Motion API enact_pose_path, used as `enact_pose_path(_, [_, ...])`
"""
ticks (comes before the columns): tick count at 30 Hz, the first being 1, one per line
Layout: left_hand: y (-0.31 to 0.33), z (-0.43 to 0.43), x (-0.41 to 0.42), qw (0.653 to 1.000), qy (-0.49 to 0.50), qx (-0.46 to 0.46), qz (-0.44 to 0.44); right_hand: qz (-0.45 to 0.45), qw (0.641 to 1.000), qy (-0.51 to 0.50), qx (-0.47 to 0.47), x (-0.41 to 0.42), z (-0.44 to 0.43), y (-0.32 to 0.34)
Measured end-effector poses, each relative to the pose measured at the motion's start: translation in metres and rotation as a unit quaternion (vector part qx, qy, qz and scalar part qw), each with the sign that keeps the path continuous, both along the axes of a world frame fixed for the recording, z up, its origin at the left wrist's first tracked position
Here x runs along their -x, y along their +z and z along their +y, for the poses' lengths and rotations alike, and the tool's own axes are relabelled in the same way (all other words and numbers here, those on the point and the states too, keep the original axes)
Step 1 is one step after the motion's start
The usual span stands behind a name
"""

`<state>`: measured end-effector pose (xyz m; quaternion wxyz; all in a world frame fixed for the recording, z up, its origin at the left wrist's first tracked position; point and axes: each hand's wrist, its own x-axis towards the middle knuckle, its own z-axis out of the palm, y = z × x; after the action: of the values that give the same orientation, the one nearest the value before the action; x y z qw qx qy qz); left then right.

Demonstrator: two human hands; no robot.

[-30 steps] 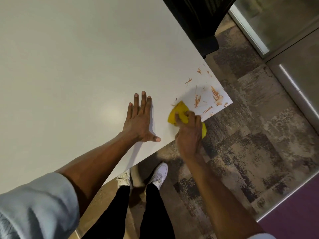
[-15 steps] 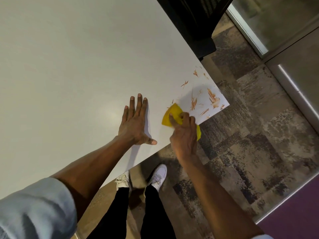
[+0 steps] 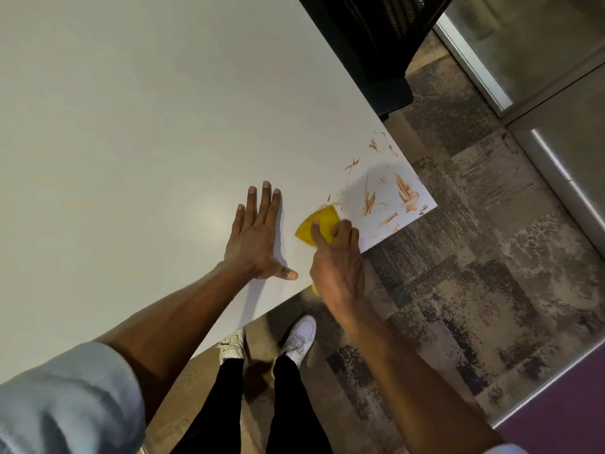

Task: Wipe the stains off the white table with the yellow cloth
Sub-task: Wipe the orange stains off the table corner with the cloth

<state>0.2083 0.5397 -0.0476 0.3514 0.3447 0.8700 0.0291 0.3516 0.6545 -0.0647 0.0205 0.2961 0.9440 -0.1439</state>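
- The yellow cloth [image 3: 319, 226] looks soft and light; best pressed from above, bunched.
- Right hand [image 3: 339, 267] grip grasps it at centre frame, beside orange stains [image 3: 386, 194].
- Left hand [image 3: 257, 237] lies flat, released, on the white counter [image 3: 147, 126].

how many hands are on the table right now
2. The left hand lies flat, palm down, on the white table; the right hand presses the yellow cloth near the stained corner.

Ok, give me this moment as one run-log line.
right hand: pressing crumpled yellow cloth on white table | left hand: flat on table | orange stains: remain at corner
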Motion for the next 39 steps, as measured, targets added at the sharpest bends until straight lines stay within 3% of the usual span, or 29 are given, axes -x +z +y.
enact_pose_path(6, [-0.002,-0.001,0.002,1.0,-0.002,-0.011,0.001,-0.013,0.999,0.006,0.041,0.006,0.008,-0.002])
enact_pose_path(11, [-0.006,-0.001,0.003,1.0,-0.003,-0.011,0.009,-0.029,0.998,-0.053,0.033,0.048,0.028,0.006])
enact_pose_path(18, [-0.003,-0.003,0.004,1.0,-0.02,-0.001,0.017,-0.002,1.0,0.009,0.012,-0.003,0.002,0.004])
enact_pose_path(22, [-0.001,-0.001,0.004,1.0,-0.021,-0.001,0.022,0.0,1.0,-0.016,-0.018,0.018,0.025,0.003])
enact_pose_path(26, [0.0,-0.001,0.003,0.999,-0.019,0.005,0.033,-0.007,0.997,-0.048,0.068,0.04,0.037,0.003])
enact_pose_path(29, [0.002,-0.001,0.002,0.999,-0.019,-0.001,0.034,0.038,0.991,-0.038,0.121,0.024,0.032,0.008])
enact_pose_path(31, [0.001,-0.002,0.002,0.999,-0.018,-0.006,0.035,0.076,0.986,0.001,0.147,0.002,0.037,0.009])
enact_pose_path(34, [-0.002,-0.004,0.003,0.999,-0.018,-0.013,0.033,0.099,0.985,0.119,0.077,-0.023,0.054,0.004])
enact_pose_path(39, [-0.004,-0.005,0.004,0.999,-0.018,-0.016,0.034,0.002,0.972,0.229,0.053,-0.012,0.062,-0.005])
